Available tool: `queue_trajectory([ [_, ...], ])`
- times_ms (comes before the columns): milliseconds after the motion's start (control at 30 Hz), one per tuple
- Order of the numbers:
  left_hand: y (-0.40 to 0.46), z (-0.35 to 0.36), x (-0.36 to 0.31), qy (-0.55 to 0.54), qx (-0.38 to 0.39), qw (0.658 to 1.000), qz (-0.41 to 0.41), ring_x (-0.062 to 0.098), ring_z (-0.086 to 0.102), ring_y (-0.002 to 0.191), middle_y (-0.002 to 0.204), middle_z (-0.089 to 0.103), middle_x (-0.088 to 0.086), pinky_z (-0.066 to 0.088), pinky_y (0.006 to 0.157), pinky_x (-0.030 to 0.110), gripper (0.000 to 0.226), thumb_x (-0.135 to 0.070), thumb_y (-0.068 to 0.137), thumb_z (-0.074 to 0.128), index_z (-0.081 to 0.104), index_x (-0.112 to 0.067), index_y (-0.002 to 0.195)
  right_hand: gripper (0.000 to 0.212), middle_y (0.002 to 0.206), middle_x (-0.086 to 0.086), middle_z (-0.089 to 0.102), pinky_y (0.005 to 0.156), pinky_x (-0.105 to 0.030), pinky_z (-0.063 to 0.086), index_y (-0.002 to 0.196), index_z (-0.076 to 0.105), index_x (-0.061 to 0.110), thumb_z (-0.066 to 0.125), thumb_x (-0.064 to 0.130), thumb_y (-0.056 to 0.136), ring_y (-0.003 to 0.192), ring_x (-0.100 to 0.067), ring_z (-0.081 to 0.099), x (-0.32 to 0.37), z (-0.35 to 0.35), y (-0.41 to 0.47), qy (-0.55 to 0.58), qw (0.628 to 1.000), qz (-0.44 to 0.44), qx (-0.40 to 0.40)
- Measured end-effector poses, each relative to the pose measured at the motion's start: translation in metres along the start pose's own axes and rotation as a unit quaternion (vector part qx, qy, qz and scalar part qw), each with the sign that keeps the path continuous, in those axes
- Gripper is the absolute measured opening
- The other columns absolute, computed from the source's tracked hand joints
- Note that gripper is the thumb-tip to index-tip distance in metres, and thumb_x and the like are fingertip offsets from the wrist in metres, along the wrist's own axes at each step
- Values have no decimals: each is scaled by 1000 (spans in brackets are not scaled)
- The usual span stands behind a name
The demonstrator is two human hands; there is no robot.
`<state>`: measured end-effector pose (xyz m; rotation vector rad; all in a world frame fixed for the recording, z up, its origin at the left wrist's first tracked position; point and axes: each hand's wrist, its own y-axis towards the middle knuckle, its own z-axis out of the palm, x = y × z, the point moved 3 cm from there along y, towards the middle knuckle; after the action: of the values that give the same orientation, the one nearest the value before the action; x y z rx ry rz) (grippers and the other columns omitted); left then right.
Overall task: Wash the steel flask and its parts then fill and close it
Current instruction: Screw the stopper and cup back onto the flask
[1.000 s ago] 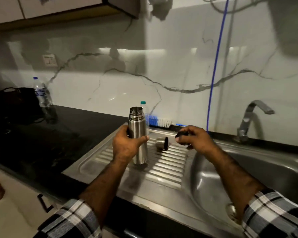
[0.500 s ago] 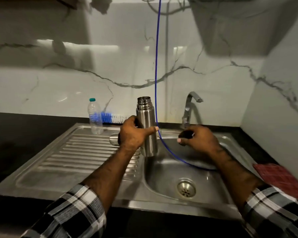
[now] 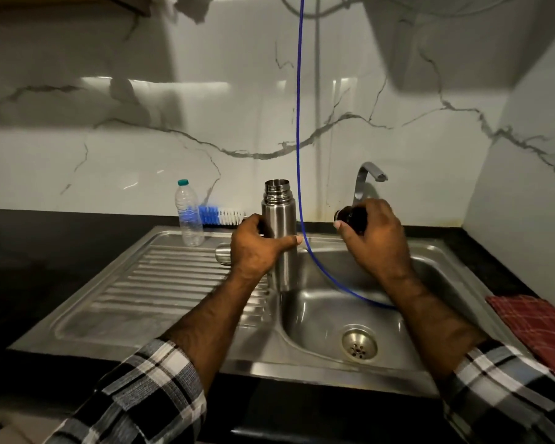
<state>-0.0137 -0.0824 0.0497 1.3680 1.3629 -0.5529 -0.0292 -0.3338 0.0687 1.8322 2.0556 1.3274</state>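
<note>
The steel flask [image 3: 279, 216] stands upright with its threaded mouth uncovered, at the seam between drainboard and basin. My left hand [image 3: 257, 248] grips its body from the left. My right hand [image 3: 370, 238] holds the flask's black stopper [image 3: 353, 216] above the basin, just below the tap [image 3: 369, 174]. The flask's steel cup lid [image 3: 222, 254] lies on its side on the drainboard, mostly hidden behind my left hand.
A steel sink [image 3: 334, 312] with drain [image 3: 359, 343] sits beside a ribbed drainboard [image 3: 161, 293]. A blue hose [image 3: 299, 123] hangs into the basin. A plastic water bottle [image 3: 188, 213] and bottle brush [image 3: 221, 216] stand at the back. A red cloth [image 3: 539, 325] lies right.
The view swung right from the drainboard to the sink. My left hand carried the flask to the basin's edge, and my right hand raised the stopper toward the tap.
</note>
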Motion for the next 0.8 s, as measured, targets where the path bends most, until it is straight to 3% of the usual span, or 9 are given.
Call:
queue_trajectory([
  [100, -1, 3, -1, 3, 2, 1000, 2, 9, 69, 94, 100, 67, -15, 61, 80, 34, 67, -48, 56, 101, 58, -34, 105, 38, 103, 0, 72, 86, -35, 57, 106, 72, 20, 89, 42, 80, 99, -19, 67, -8, 22, -8, -67, 972, 81, 211],
  [233, -1, 4, 5, 6, -4, 1000, -2, 8, 69, 91, 99, 69, -15, 63, 83, 38, 70, -57, 50, 100, 60, -36, 103, 43, 108, 6, 56, 83, -31, 49, 116, 65, 18, 81, 47, 88, 99, -15, 55, 2, 10, -11, -9, 999, 33, 5],
  [267, -2, 5, 6, 10, -2, 1000, -5, 9, 70, 91, 100, 70, -14, 64, 84, 41, 72, -62, 46, 98, 60, -37, 103, 43, 111, 6, 56, 83, -31, 49, 117, 65, 17, 82, 43, 87, 99, -13, 54, 2, 12, -13, -15, 999, 18, 29],
  [333, -4, 8, 5, 12, 1, 1000, -7, 10, 70, 92, 100, 69, -15, 64, 85, 43, 71, -63, 44, 96, 59, -39, 99, 41, 111, 3, 68, 87, -34, 56, 111, 70, 17, 88, 38, 81, 97, -14, 62, -6, 26, -25, -74, 974, 77, 199],
  [400, -4, 9, 3, 8, 4, 1000, -6, 7, 68, 91, 97, 67, -18, 64, 85, 40, 66, -57, 48, 100, 57, -40, 96, 40, 108, -2, 71, 88, -36, 57, 110, 71, 19, 89, 39, 80, 98, -18, 64, -14, 26, -30, -79, 959, 135, 235],
  [533, -9, 16, 3, 2, 20, 1000, 0, 7, 69, 93, 104, 71, -11, 62, 83, 35, 68, -46, 55, 103, 63, -32, 108, 35, 107, 1, 72, 86, -34, 57, 116, 71, 19, 86, 30, 86, 101, -17, 68, -3, -3, 2, 157, 962, 174, 142],
  [700, -18, 28, 0, -17, 43, 999, 4, 5, 69, 93, 101, 69, -16, 64, 86, 39, 69, -43, 54, 104, 61, -36, 108, 30, 120, -22, 70, 79, -36, 65, 120, 68, 2, 75, 18, 95, 94, -30, 72, 24, -36, 43, 563, 763, 297, 114],
  [733, -20, 30, 0, -15, 49, 999, 4, 4, 69, 93, 101, 69, -17, 64, 87, 39, 68, -44, 54, 104, 62, -36, 107, 31, 121, -23, 69, 79, -36, 64, 122, 67, 3, 75, 18, 96, 95, -30, 72, 29, -41, 47, 574, 757, 287, 120],
  [800, -24, 36, -2, -14, 57, 998, 3, 6, 70, 94, 103, 72, -14, 65, 87, 40, 70, -47, 52, 104, 63, -35, 108, 26, 120, -21, 72, 83, -36, 63, 118, 69, 7, 75, 18, 95, 98, -30, 72, 43, -49, 53, 510, 818, 223, 146],
])
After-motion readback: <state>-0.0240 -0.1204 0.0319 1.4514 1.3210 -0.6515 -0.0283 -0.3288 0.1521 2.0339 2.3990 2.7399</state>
